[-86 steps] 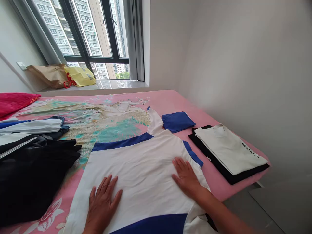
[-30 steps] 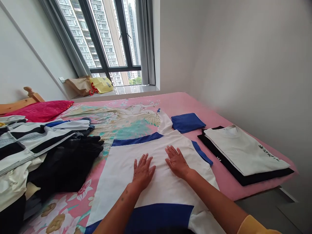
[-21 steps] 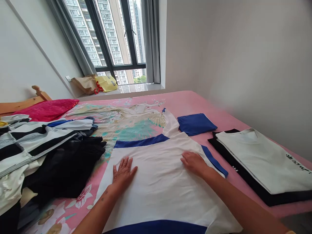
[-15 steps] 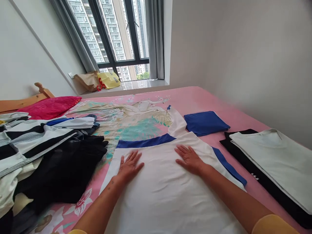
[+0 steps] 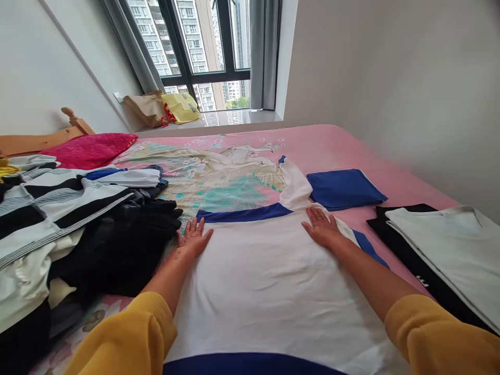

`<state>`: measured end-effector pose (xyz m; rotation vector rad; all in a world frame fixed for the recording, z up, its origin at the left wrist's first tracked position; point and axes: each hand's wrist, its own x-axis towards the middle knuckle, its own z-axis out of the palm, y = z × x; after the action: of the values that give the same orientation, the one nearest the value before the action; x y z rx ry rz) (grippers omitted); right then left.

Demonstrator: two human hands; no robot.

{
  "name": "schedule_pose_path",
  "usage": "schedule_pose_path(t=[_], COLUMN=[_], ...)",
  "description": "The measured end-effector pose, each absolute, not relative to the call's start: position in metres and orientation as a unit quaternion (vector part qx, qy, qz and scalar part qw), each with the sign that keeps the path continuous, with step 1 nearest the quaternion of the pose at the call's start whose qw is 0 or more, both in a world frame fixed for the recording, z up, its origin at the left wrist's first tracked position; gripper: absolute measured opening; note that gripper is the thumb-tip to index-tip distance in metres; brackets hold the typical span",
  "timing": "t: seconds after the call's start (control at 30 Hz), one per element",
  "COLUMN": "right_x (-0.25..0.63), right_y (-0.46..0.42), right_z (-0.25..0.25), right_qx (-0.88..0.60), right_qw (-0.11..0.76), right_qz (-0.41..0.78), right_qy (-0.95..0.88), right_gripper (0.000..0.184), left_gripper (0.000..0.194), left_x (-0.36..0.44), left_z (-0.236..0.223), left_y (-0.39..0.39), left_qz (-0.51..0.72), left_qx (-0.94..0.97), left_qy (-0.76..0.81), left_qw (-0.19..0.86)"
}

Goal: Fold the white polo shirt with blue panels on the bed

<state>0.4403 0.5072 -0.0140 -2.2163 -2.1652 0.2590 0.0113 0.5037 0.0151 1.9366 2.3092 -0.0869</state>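
I have both hands flat on the white shirt with blue bands (image 5: 265, 276), which lies spread on the pink bed (image 5: 336, 146) directly in front of me. My left hand (image 5: 193, 237) is open wide, fingers together, palm down at the far left corner of the shirt, just beside the blue band there and close to the black clothes (image 5: 125, 245) of the unsorted pile. My right hand (image 5: 324, 229) is also open and flat, holding nothing, at the far right corner near the white sleeve (image 5: 295, 185) that points away from me.

I judge that the step is to smooth the cloth. To do it well, I think the palms should press lightly and glide from the middle to the edges, so the small wrinkles in the centre go out and do not gather. The pressure must be even on both sides, otherwise the shirt turns on the bed sheet. The left hand should stay on the white cloth and not drag the black clothes with it.

To the right lie a folded blue garment (image 5: 344, 187), well apart from my hand, and a folded white shirt (image 5: 449, 250) on top of a black one (image 5: 414, 260). Striped clothes (image 5: 58, 203) are on the left.
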Motion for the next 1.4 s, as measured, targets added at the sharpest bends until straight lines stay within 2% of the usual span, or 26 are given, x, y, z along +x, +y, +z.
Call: schedule_pose_path(t=[0.13,0.27,0.4,0.5,0.63,0.77,0.87,0.93,1.03,1.13,1.23,1.4], right_x=[0.398,0.411,0.494,0.531,0.511,0.477,0.474,0.481,0.492,0.486,0.454,0.375], right_y=[0.464,0.365,0.278,0.25,0.238,0.208,0.168,0.14,0.104,0.072,0.047,0.029], right_z=[0.015,-0.002,-0.04,-0.049,-0.032,-0.02,-0.027,-0.038,-0.057,-0.06,-0.033,0.051], right_qx=[-0.689,-0.567,-0.649,-0.708,-0.753,-0.74,-0.711,-0.711,-0.756,-0.783,-0.764,-0.627], right_qw=[0.005,0.059,0.066,0.053,0.042,0.048,0.098,0.178,0.296,0.341,0.378,0.425], right_qz=[0.133,0.076,0.009,-0.001,0.014,0.052,0.049,0.046,0.123,0.219,0.238,0.371], right_qy=[-0.713,-0.818,-0.758,-0.705,-0.656,-0.669,-0.694,-0.679,-0.57,-0.471,-0.465,-0.538], right_gripper=[0.066,0.058,0.062,0.061,0.059,0.069,0.064,0.061,0.062,0.055,0.043,0.027], left_gripper=[0.062,0.06,0.062,0.063,0.059,0.06,0.049,0.047,0.049,0.047,0.04,0.026], left_x=[0.065,0.065,-0.01,-0.047,-0.029,-0.004,-0.011,-0.018,-0.009,0.03,0.08,0.137], left_z=[0.036,0.025,0.011,0.014,0.021,0.016,0.008,0.004,0.003,0.009,0.024,0.07], left_y=[0.457,0.363,0.286,0.264,0.251,0.219,0.189,0.171,0.143,0.109,0.078,0.05], left_qz=[-0.038,-0.002,-0.034,-0.065,-0.051,0.014,0.089,0.165,0.323,0.464,0.501,0.496], left_qx=[0.687,0.828,0.751,0.706,0.655,0.665,0.659,0.622,0.529,0.372,0.262,0.254], left_qy=[0.722,0.553,0.658,0.704,0.754,0.746,0.747,0.765,0.778,0.733,0.636,0.524], left_qw=[0.073,0.093,0.039,0.026,0.005,-0.018,-0.016,0.004,0.103,0.331,0.525,0.644])
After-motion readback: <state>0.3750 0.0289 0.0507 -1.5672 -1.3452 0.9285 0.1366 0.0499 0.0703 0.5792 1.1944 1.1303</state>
